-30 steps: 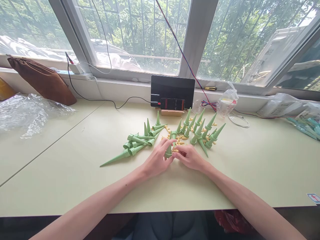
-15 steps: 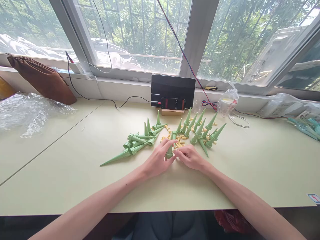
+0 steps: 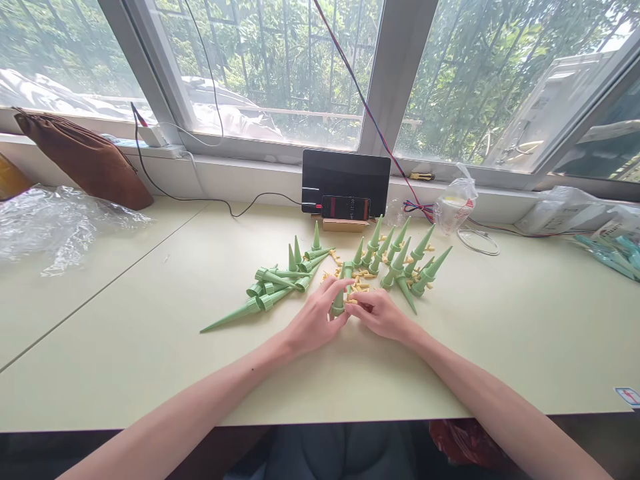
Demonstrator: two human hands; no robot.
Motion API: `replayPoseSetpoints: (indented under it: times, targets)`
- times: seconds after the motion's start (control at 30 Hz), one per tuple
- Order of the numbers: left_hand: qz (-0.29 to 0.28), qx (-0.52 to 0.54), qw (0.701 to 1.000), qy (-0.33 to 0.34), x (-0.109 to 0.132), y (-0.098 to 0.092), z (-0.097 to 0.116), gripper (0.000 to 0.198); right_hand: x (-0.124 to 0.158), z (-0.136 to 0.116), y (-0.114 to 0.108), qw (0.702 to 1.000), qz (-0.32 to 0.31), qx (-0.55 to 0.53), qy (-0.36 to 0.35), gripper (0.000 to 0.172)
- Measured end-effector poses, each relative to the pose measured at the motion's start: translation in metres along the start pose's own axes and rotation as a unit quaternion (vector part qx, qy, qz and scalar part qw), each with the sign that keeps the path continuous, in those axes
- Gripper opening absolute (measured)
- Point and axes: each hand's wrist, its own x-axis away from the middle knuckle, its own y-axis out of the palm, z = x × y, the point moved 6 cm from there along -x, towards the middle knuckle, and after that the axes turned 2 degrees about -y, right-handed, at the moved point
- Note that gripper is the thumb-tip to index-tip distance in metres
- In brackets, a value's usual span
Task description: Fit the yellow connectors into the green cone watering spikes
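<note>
My left hand [image 3: 319, 312] is closed around a green plastic watering spike [image 3: 339, 303], which stands point up near the middle of the table. Between the thumb and fingers of my right hand [image 3: 383, 313] is a small yellow valve [image 3: 351, 300], right at the spike's collar; whether it is seated there I cannot tell. Loose yellow valves [image 3: 361, 284] lie just behind my hands. To the left is a pile of green spikes [image 3: 280, 283], most lying on their sides. On the right stand several spikes [image 3: 395, 267] with yellow valves on them.
A phone [image 3: 346, 207] leans on a black tablet [image 3: 345, 170] at the back of the table [image 3: 165, 373]. Clear plastic wrap [image 3: 60, 227] and a brown bag [image 3: 85, 160] are at the left. A bagged cup [image 3: 454, 203] and a white cable [image 3: 479, 243] are at the back right.
The fingers of my right hand have shifted and opened slightly, so the yellow valve now shows between them. My left hand keeps the spike in place.
</note>
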Motion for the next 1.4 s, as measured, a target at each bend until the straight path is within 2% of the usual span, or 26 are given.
replayPoseSetpoints:
  times: [0.23,0.57,0.93,1.4]
  targets:
    - [0.005,-0.013,1.0,0.018,0.0,-0.0009,0.0029,0.05,-0.0009,-0.0034,-0.0004,1.0,-0.003,0.013,-0.006,0.049]
    - [-0.003,-0.013,1.0,0.01,0.0003,-0.0015,0.0044,0.05,0.0001,-0.0009,0.0025,1.0,-0.024,-0.006,0.003,0.052]
    - [0.007,-0.005,1.0,0.011,-0.0002,-0.0019,0.0023,0.054,-0.0001,-0.0037,-0.0007,1.0,-0.003,0.007,-0.001,0.043]
    - [0.004,-0.014,1.0,0.019,0.0,-0.0021,0.005,0.05,-0.0002,-0.0055,-0.0001,1.0,-0.009,0.004,-0.01,0.05]
